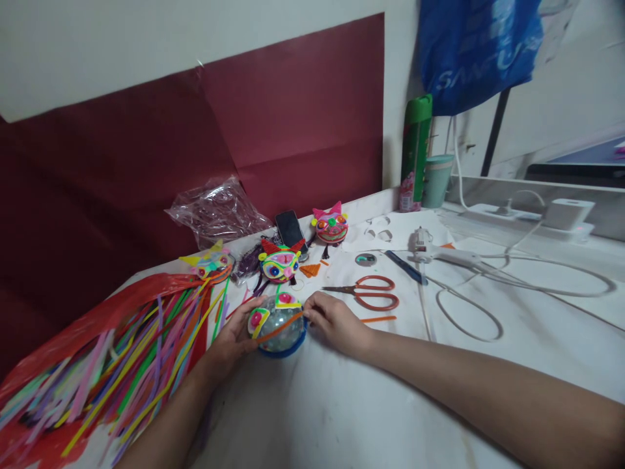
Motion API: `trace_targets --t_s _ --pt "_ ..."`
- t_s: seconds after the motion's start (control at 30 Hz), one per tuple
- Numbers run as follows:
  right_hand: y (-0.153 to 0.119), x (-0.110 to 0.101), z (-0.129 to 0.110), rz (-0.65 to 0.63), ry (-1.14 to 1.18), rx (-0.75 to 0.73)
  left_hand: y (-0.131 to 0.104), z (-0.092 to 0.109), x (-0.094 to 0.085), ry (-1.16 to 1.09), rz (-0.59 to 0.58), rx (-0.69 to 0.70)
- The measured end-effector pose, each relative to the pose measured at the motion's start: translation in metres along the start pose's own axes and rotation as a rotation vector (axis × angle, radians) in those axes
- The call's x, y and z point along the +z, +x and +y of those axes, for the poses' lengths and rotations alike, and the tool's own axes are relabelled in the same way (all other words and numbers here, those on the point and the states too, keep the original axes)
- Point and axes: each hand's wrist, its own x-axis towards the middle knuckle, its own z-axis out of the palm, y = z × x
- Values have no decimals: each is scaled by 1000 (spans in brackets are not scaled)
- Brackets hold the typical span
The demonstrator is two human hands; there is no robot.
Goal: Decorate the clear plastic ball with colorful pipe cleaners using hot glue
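My left hand (235,335) is closed on the left side of a clear round ball (280,316) with a blue band around its lower edge. Two eye pieces in red, yellow and green sit on the ball. An orange pipe cleaner (282,331) stretches across its front. At the ball's right side, my right hand (333,320) pinches the strip's right end between thumb and fingers. Just behind stands a finished-looking animal head (280,262) with red horns. Red-handled scissors (375,292) lie beyond my right hand, and another orange strip (378,319) lies near my wrist.
Many coloured pipe cleaners (146,365) spread over a red bag at left. Pink (332,225) and yellow-eared (211,262) heads, a phone (290,231) and clear plastic (219,208) stand behind. At right are a blue cutter (406,267), a white glue gun (449,255) and its looping cord (493,332).
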Motion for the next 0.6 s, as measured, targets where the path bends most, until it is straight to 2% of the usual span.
trace_targets --t_s 0.27,0.6 --pt "2 1 6 -26 73 78 0 4 3 10 -16 18" --pt "-4 19 8 -122 661 327 -3 -5 -9 -224 -62 -107"
